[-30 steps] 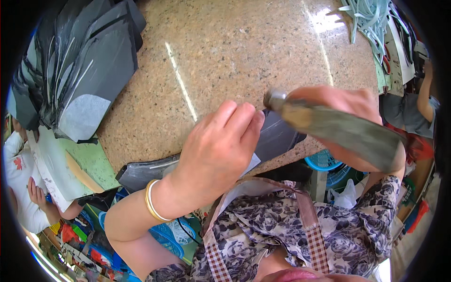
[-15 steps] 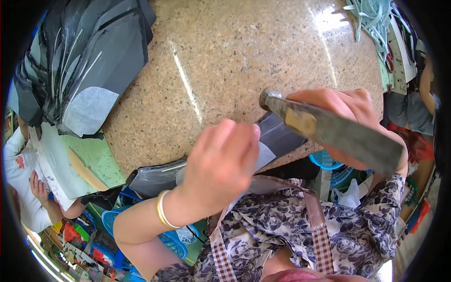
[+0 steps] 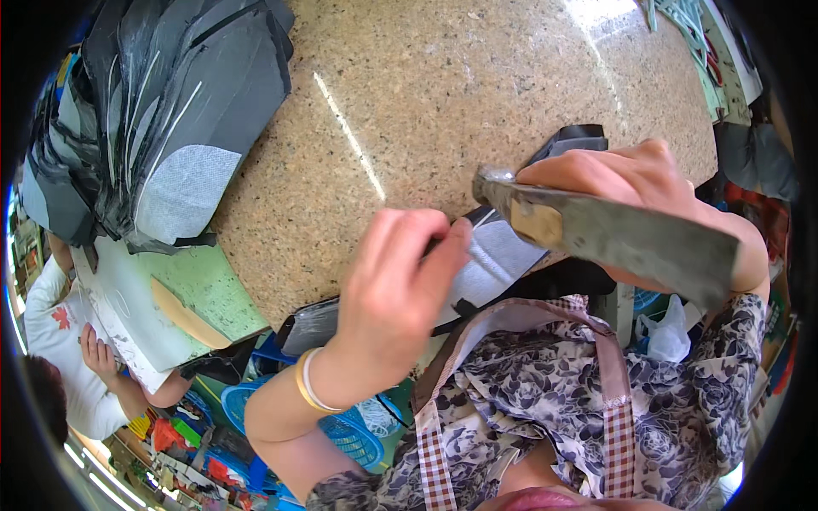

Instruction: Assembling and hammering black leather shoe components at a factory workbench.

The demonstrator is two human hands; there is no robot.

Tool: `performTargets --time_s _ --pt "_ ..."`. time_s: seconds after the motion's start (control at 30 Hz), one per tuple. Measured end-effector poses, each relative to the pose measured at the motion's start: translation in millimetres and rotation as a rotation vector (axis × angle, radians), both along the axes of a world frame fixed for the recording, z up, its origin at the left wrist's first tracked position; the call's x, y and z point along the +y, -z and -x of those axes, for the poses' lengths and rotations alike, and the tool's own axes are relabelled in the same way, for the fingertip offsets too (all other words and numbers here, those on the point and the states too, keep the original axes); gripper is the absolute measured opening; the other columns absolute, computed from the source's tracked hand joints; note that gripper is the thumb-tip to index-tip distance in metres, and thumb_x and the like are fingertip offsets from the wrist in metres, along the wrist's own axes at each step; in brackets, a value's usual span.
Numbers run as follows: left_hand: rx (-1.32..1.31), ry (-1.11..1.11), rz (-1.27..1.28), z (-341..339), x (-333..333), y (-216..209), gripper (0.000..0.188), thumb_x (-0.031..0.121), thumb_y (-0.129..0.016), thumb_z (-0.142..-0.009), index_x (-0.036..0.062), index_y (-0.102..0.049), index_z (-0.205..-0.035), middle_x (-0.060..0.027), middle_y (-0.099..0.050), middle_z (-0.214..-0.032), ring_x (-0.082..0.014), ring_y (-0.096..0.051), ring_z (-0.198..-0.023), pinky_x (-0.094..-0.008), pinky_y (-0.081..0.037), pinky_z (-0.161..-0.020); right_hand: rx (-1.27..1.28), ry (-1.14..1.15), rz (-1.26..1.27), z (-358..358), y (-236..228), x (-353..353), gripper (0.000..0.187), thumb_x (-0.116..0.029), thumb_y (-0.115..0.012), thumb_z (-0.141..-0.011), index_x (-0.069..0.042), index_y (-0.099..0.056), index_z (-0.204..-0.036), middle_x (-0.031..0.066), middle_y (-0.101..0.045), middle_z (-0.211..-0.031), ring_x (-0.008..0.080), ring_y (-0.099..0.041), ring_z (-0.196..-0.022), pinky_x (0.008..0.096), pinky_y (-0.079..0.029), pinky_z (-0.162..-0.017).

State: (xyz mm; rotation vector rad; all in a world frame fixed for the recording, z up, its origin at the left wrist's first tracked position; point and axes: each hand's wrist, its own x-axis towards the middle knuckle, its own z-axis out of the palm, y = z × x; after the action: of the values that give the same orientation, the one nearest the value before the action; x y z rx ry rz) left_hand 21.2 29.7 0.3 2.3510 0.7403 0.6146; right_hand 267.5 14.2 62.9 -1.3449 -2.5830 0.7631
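Note:
My right hand (image 3: 622, 183) is wrapped round a hammer (image 3: 635, 243) with a long flat steel head; the end of its wooden handle shows in the head. The hammer's round face is just above a black sheet piece with a whitish fabric backing (image 3: 498, 260), at the near table edge. My left hand (image 3: 388, 294) is closed, with thumb and forefinger pinched at the folded edge of this piece. Part of the piece is hidden under my left hand. A dark end (image 3: 311, 328) shows left of that hand, and a black curled end (image 3: 579, 138) shows beyond my right hand.
A large stack of black pieces (image 3: 230, 94) lies at the far left of the speckled stone table (image 3: 409, 111). A green board (image 3: 230, 294) adjoins it on the left, near another person (image 3: 72, 315). Pale blue strips (image 3: 682, 25) lie far right. Blue baskets (image 3: 354, 439) stand below.
The piece has shifted so more of its whitish backing and its curled far end show. My left thumb and forefinger have come together at its edge. The view has moved slightly.

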Motion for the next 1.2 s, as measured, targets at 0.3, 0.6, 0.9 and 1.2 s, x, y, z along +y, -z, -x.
performTargets --time_s 0.3,0.6,0.9,1.2 --pt "0.023 0.028 -0.013 14 -3 -1 0.031 -0.001 -0.074 -0.068 -0.0009 -0.066 -0.098 -0.0093 -0.058 -0.091 -0.0259 -0.057 -0.084 -0.0338 -0.049 -0.068 0.114 0.016 -0.155 17 7 -1 0.034 -0.02 -0.062 -0.083 0.001 -0.057 -0.109 0.0133 -0.066 -0.079 0.0266 -0.066 -0.058 0.0339 -0.051 -0.049" --pt "0.032 0.051 -0.109 32 -8 5 0.037 -0.001 -0.073 -0.071 -0.0033 -0.065 -0.106 -0.0108 -0.06 -0.096 -0.0264 -0.058 -0.081 -0.0336 -0.049 -0.067 0.118 -0.088 0.036 29 2 -2 0.041 -0.024 -0.066 -0.081 0.005 -0.057 -0.109 0.0143 -0.066 -0.078 0.0215 -0.067 -0.058 0.03 -0.054 -0.048" --pt "-0.032 0.047 0.037 45 -1 1 0.027 0.0 -0.069 -0.073 -0.002 -0.066 -0.1 -0.0096 -0.061 -0.091 -0.0255 -0.058 -0.08 -0.0345 -0.048 -0.066 0.068 -0.14 0.169 37 -2 3 0.04 -0.019 -0.068 -0.079 0.005 -0.056 -0.108 0.0133 -0.065 -0.075 0.0238 -0.068 -0.059 0.0316 -0.053 -0.049" --pt "-0.001 0.034 0.038 76 3 2 0.019 0.005 -0.068 -0.073 0.0025 -0.068 -0.092 -0.0056 -0.059 -0.086 -0.0228 -0.059 -0.076 -0.0329 -0.049 -0.062 0.127 -0.225 0.135 55 3 9 0.036 -0.015 -0.063 -0.083 0.005 -0.056 -0.112 0.0111 -0.066 -0.075 0.0194 -0.065 -0.054 0.0308 -0.05 -0.044"
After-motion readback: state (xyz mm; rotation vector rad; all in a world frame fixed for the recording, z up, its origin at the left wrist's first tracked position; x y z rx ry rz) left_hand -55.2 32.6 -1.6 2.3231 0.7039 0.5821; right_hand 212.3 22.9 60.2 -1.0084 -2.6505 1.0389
